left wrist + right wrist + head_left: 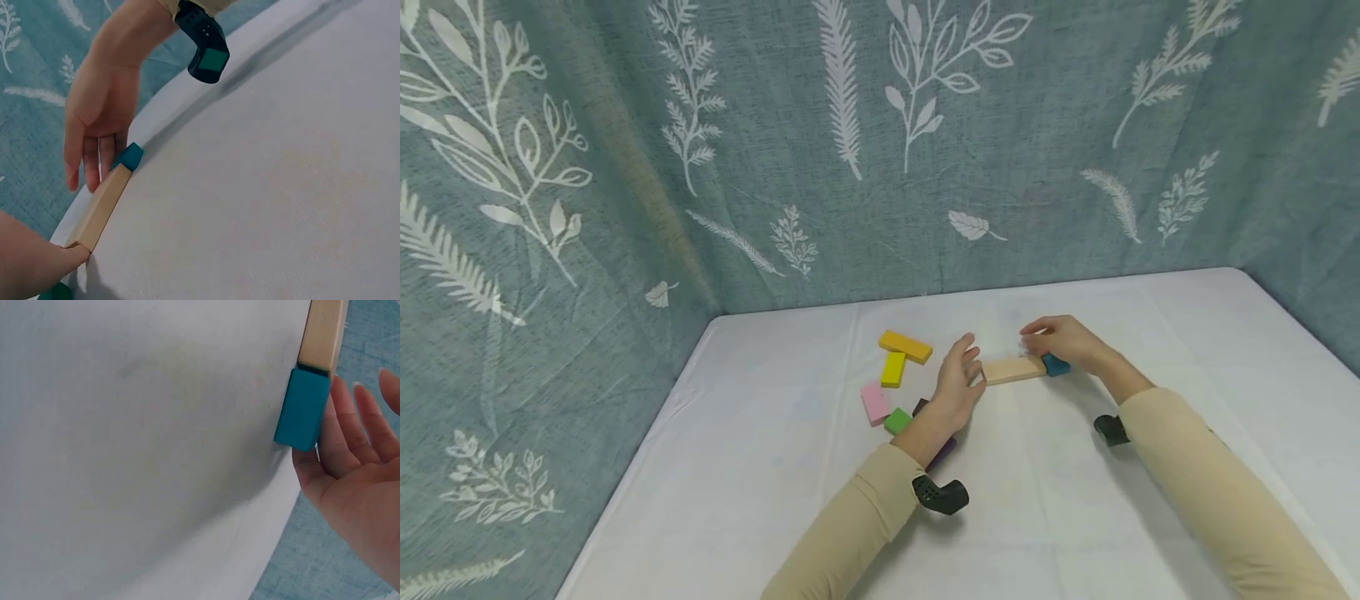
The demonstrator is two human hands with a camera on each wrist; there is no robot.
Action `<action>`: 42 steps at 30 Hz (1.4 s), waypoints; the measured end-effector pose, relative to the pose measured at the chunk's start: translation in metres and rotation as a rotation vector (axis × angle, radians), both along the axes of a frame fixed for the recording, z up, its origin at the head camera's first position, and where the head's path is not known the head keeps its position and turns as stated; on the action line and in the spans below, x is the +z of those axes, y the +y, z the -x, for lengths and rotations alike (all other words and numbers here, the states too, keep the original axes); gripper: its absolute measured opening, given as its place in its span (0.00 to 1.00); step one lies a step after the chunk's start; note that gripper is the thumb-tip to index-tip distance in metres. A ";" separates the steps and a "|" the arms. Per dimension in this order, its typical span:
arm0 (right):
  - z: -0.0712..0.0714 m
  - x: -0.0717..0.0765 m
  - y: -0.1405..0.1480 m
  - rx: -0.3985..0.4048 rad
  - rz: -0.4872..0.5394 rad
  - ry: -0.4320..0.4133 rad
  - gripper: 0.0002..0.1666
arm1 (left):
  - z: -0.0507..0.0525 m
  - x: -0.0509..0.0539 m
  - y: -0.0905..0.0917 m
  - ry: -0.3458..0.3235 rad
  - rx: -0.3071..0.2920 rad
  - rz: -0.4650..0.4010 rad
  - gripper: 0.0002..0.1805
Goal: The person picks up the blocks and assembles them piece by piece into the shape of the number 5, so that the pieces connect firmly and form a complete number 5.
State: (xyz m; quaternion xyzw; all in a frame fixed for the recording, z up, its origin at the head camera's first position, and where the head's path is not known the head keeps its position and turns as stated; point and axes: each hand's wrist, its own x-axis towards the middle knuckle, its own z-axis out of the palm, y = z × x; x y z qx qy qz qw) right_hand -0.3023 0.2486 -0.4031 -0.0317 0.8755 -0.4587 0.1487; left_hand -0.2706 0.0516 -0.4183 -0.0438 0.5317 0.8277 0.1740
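Observation:
A long natural-wood block (1013, 370) lies on the table with a teal-blue block (1057, 365) against its right end. My left hand (957, 385) is at the block's left end; in the left wrist view its thumb (76, 255) touches that end, while the other fingers extend away from the table, relaxed. Beside the blue block is my right hand (1066, 340). Seen from the right wrist, its loosely extended fingers (353, 428) lie along the far side of the blue block (303, 409), the little finger near its outer end. Neither hand wraps around a block.
Left of my left hand lie two yellow blocks (906, 346), a pink block (875, 404) and a green block (898, 421). A dark brown block (920, 407) and a purple block (942, 454) are partly hidden by the left forearm. A patterned curtain (880, 225) hangs behind the table.

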 end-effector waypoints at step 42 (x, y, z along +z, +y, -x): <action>-0.021 -0.001 0.020 -0.145 0.197 -0.203 0.40 | 0.022 0.024 -0.132 0.057 0.059 -0.306 0.31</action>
